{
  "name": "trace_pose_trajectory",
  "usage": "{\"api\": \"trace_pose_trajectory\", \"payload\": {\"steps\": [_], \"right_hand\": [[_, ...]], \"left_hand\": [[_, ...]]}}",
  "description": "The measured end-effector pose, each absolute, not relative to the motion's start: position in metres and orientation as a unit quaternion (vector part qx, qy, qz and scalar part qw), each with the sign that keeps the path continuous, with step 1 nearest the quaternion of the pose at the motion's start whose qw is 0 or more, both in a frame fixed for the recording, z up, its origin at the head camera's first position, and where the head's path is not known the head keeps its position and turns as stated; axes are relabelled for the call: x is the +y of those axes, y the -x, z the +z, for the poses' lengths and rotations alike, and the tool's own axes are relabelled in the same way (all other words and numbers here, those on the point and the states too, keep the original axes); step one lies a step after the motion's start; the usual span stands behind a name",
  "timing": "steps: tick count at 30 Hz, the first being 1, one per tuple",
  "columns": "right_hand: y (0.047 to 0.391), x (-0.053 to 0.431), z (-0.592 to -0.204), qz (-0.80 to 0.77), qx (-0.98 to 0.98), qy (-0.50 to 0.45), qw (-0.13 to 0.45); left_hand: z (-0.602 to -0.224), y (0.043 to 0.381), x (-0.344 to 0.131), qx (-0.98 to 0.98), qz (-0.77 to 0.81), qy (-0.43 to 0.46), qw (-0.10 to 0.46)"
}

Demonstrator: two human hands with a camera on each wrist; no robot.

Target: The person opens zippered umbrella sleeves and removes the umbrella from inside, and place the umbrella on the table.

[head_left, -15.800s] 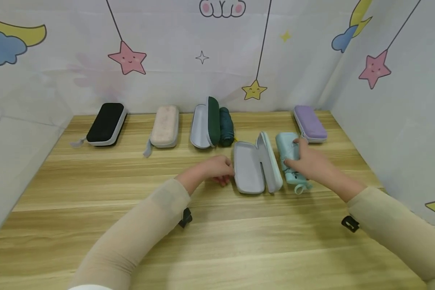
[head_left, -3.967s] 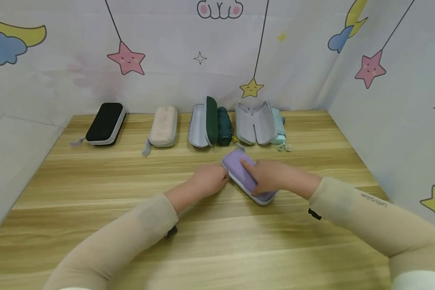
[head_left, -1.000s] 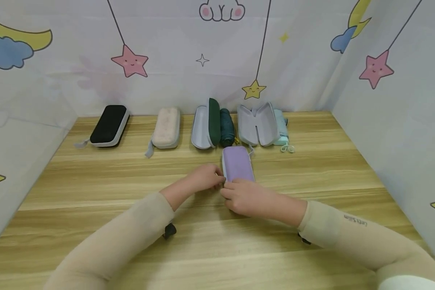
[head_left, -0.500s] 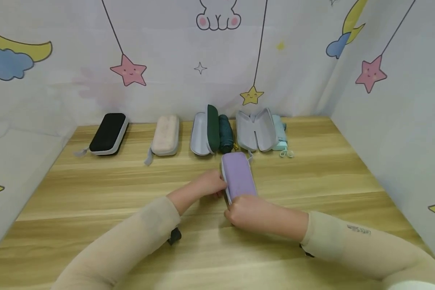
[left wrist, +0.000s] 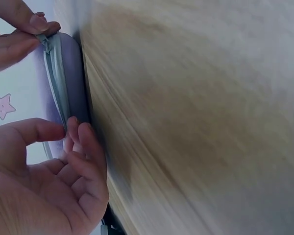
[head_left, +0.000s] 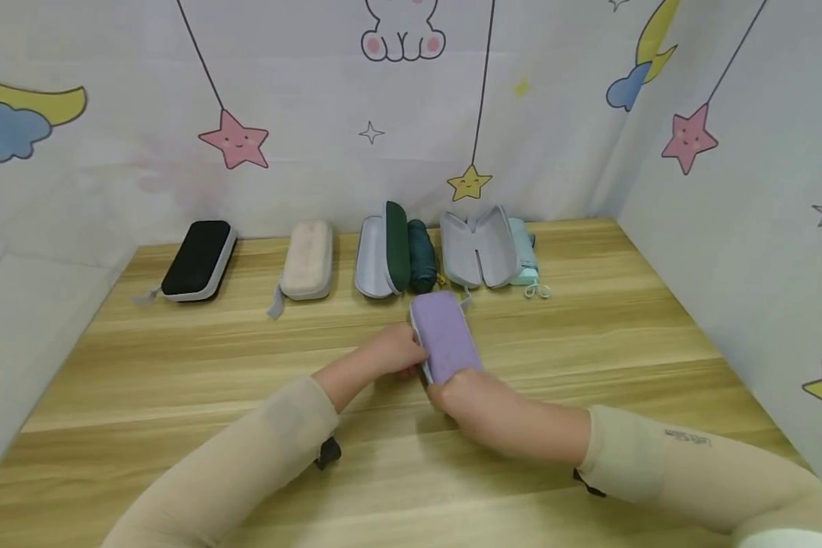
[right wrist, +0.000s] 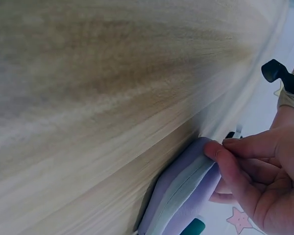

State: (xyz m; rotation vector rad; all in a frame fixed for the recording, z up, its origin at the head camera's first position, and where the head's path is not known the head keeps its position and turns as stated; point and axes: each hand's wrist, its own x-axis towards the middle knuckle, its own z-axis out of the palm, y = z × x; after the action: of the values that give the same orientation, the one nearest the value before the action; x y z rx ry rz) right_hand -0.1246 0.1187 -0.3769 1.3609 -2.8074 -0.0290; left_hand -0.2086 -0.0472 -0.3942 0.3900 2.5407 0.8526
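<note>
- At scene centre: purple case (head_left: 445, 335), lying flat.
- Left side: left hand (head_left: 396, 348), fingertips pinching its edge.
- Near end: right hand (head_left: 475, 397), fingers gripping zipper pull (left wrist: 45, 44).

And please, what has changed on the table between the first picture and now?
The purple case moved left and toward the person. The right hand let go of the mint bundle and now pinches the zip pull; the left hand pinches the case's edge. The open mint case and mint bundle moved back. The black case, beige case, green case and green bundle stayed.
</note>
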Motion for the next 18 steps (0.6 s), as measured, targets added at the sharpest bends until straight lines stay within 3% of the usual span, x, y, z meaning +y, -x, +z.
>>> {"api": "trace_pose_trajectory", "payload": {"steps": [18], "right_hand": [[0.144, 0.164, -0.377, 0.077, -0.920, -0.384, -0.004]], "left_hand": [[-0.393, 0.215, -0.060, 0.932, 0.236, -0.170, 0.217]]}}
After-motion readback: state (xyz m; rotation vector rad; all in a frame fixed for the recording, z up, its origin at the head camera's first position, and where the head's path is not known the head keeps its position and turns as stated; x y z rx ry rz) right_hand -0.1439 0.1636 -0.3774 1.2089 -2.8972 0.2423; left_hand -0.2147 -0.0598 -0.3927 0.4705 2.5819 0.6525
